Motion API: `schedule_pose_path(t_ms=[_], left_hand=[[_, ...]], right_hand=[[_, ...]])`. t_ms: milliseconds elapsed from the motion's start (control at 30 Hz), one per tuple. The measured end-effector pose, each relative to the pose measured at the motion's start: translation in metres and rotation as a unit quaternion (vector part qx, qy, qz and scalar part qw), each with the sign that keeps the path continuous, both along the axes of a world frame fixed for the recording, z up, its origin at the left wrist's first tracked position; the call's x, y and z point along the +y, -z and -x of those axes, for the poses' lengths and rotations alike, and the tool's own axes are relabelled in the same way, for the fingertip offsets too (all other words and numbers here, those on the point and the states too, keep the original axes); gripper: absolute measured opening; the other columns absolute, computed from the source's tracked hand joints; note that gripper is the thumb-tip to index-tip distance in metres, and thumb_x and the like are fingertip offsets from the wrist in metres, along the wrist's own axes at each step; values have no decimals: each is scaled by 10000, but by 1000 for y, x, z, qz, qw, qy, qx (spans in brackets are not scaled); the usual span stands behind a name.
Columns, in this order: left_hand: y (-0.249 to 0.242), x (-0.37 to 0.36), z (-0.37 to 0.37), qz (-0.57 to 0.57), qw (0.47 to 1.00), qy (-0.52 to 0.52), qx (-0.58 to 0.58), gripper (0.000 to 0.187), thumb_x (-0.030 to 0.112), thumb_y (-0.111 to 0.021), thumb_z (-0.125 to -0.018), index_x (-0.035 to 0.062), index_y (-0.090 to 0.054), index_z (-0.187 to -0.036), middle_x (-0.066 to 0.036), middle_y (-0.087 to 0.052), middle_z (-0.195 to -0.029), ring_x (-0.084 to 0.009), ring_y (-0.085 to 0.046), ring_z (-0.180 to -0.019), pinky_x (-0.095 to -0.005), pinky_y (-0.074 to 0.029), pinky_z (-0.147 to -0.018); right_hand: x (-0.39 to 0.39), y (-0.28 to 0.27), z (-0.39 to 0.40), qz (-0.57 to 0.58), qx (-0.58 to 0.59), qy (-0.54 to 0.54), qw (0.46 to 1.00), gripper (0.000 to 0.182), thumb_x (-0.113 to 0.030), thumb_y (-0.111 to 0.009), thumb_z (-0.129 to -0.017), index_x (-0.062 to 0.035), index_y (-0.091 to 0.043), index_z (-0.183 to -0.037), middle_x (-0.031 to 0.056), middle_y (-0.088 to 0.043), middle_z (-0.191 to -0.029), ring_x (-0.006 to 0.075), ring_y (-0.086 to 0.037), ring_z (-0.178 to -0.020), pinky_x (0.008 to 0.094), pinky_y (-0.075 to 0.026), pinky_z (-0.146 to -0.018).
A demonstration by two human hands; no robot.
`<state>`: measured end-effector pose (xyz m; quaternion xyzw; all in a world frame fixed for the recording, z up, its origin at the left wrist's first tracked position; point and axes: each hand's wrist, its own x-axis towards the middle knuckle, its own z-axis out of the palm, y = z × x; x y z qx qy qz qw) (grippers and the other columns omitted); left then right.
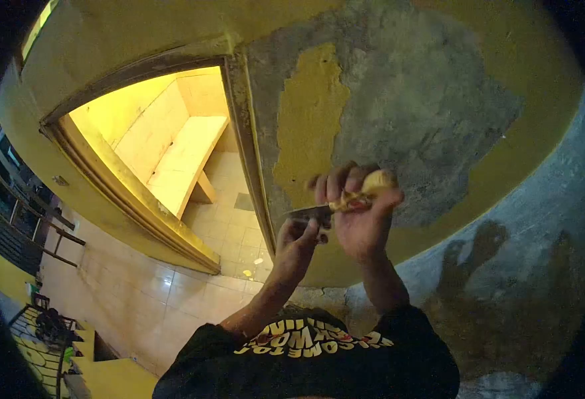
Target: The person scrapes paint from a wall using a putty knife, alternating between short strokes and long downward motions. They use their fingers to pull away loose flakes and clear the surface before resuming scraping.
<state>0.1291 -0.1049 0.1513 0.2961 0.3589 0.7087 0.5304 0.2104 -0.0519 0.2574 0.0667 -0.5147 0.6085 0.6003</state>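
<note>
My right hand (pixel 361 229) is wrapped round the yellow handle (pixel 378 181) of what looks like a scraper, raised in front of the wall. Its dark flat blade (pixel 311 212) points left, towards my left hand (pixel 298 245). That hand is closed at the blade, the thumb and fingers against its lower side. Part of the handle is hidden behind my right fingers. Behind the hands, the wall shows bare grey plaster (pixel 405 113) with a strip of yellow paint (pixel 312 113) still on it.
To the left, a doorway (pixel 242 133) opens into a lit, tiled room with a ledge (pixel 186 159). Pale flakes (pixel 247 273) lie on the tiled floor (pixel 133 292). A wooden rack (pixel 59 239) and a metal railing (pixel 39 346) stand far left.
</note>
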Motion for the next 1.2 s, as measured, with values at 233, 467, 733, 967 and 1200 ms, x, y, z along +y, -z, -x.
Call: schedule_pose_path(t_ms=[233, 467, 733, 967, 1200], left_hand=[[-57, -5, 25, -102, 975, -141, 141, 334, 82, -606, -849, -3, -475, -1144, -96, -505, -1193, -159, -532, -960, -302, -446, -823], [57, 49, 93, -62, 750, -450, 481, 667, 390, -507, -898, -33, -262, -1352, -269, -377, -1296, -394, -362, -1218, -461, -297, -994], [139, 86, 99, -64, 861, -346, 367, 775, 575, -412, -876, -44, -315, -1334, -317, -451, -1191, -459, -467, -1072, -506, -374, -901], [141, 89, 101, -67, 795, -448, 403, 845, 660, -375, -847, -70, -389, -1272, -258, -557, -1022, -340, -566, -848, -427, -454, -718], [147, 94, 101, -74, 814, -437, 374, 868, 679, -384, -834, -77, -402, -1262, -273, -536, -1117, -357, -553, -977, -434, -440, -812]], right_hand=[[-9, -136, 21, -70, -110, 293, 947, 611, -697, -444, -800, -88, -485, -832, -6, -371, -566, 102, -333, -456, 268, -293, -421], [-16, -251, 34, -269, 75, 313, 908, 434, -559, -425, -903, -136, -472, -819, -32, -344, -518, 87, -316, -386, 258, -297, -380], [21, -243, 24, -243, 13, 326, 913, 473, -574, -382, -912, -146, -402, -710, -24, -318, -507, 94, -289, -379, 264, -258, -366], [-15, -241, 73, -166, 53, 450, 876, 507, -631, -379, -882, -149, -399, -724, -17, -317, -494, 97, -305, -375, 255, -264, -351], [-7, -234, 37, -255, -8, 375, 891, 481, -551, -338, -934, -162, -414, -662, -20, -302, -471, 73, -303, -365, 240, -283, -345]])
